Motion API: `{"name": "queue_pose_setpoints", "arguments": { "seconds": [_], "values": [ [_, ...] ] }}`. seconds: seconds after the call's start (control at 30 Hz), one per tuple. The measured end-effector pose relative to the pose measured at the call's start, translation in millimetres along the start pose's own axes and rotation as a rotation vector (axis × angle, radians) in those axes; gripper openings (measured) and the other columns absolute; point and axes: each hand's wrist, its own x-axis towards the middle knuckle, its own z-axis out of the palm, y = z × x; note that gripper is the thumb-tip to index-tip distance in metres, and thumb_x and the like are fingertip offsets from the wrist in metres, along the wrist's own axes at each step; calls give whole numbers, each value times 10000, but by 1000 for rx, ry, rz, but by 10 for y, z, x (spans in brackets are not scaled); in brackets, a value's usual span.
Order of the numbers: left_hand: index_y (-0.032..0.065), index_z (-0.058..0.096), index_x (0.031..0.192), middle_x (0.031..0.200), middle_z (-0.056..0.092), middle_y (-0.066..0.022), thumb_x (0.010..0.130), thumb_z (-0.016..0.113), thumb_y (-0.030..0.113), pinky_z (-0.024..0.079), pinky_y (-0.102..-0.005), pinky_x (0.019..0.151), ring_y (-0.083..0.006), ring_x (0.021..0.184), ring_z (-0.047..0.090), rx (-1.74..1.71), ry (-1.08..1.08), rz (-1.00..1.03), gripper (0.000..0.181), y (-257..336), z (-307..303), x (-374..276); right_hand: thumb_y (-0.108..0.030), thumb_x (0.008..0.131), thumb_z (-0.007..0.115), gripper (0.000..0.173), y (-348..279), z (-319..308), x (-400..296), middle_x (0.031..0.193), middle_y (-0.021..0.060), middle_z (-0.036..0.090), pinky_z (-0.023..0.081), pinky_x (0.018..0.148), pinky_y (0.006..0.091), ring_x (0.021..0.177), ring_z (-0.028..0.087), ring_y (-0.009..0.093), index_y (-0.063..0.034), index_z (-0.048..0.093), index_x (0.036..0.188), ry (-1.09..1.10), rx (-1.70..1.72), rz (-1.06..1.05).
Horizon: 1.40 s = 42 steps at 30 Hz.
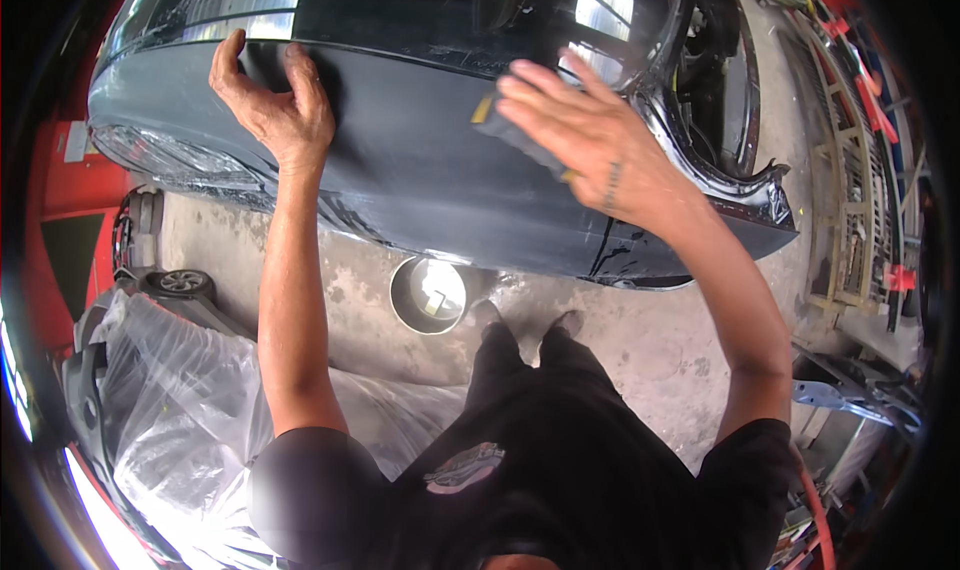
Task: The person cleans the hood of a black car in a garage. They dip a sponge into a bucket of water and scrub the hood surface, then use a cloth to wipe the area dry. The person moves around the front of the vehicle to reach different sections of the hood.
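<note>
A car body panel with a matte dark grey surface curves across the view in front of me. Its upper edge meets dark glossy glass that reflects light. My left hand rests near that edge with thumb and fingers apart, holding nothing. Towards the right end of the panel, my right hand lies flat over a dark sanding pad with yellow ends. The hand is blurred, and its palm hides much of the pad. Wet streaks mark the panel below it.
On the concrete floor below the panel stands a round bucket holding liquid and a pale block. Clear plastic sheeting covers parts at the left. A metal rack stands at the right, with a red hose lower down.
</note>
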Motion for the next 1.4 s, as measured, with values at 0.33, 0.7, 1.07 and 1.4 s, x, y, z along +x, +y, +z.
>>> {"name": "queue_pose_setpoints", "arguments": {
  "seconds": [0.33,0.7,1.07,1.4],
  "values": [
    [-58,494,1456,1401,549,-210,993,749,144,396,-464,1173,-334,1322,539,-3,-10,12,566,-38,12,-1,-126,920,692,568,-171,239,61,1600,184,551,290,1311,575,1560,441,327,49,586,1451,30,-246,36],
    [-49,494,1463,1393,571,-221,985,794,217,416,-460,1157,-337,1301,570,-29,-3,-21,624,20,42,-29,-69,931,612,563,-589,219,-896,1582,218,544,303,1260,655,1514,482,379,65,557,1475,134,-291,398],
    [-70,475,1467,1394,541,-220,977,780,136,419,-465,1169,-350,1302,561,-20,-29,-20,612,44,28,-25,-89,907,650,563,-537,147,-921,1542,182,583,290,1271,642,1536,455,343,31,597,1455,152,-320,388],
    [-53,472,1475,1383,555,-212,986,801,210,403,-461,1168,-323,1300,564,-24,-20,-24,645,21,5,-21,-59,891,647,552,-494,174,-695,1539,236,585,299,1275,627,1515,483,377,90,599,1421,184,-295,372]
  ]
}}
